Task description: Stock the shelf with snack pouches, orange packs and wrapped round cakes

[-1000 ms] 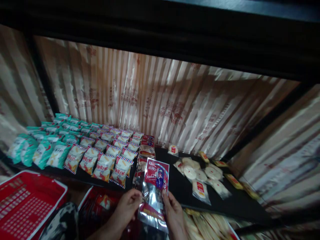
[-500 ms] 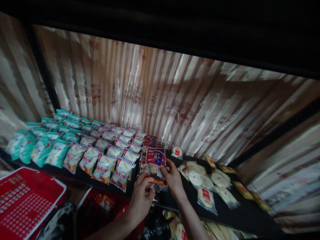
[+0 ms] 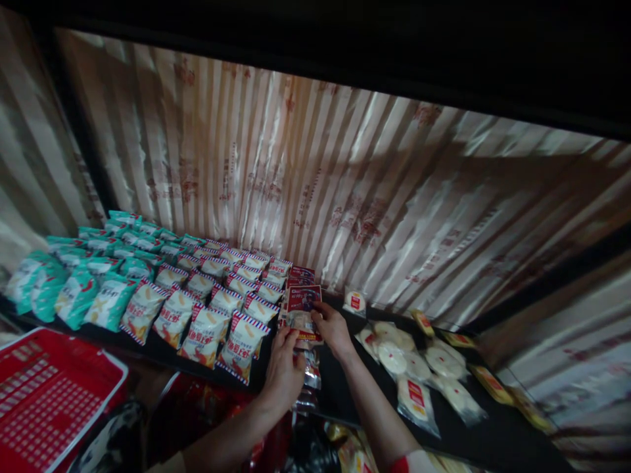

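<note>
pushed farther back than a second ago, the red packet (image 3: 300, 299) now sits over the row on the black shelf (image 3: 338, 394), in front of more red packets (image 3: 302, 272). both hands went with it. the left hand (image 3: 286, 362) touches its near edge, and the right hand (image 3: 332, 330) has finger and thumb at its right side. i cannot tell if either hand pinches it. striped bags (image 3: 204, 334) stand to the left, and flat white packs (image 3: 392, 358) lie to the right.

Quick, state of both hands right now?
Left hand: fingers curled at the lower edge of the red packet; whether gripping cannot be told.
Right hand: closed, holding the red packet's right side.
</note>
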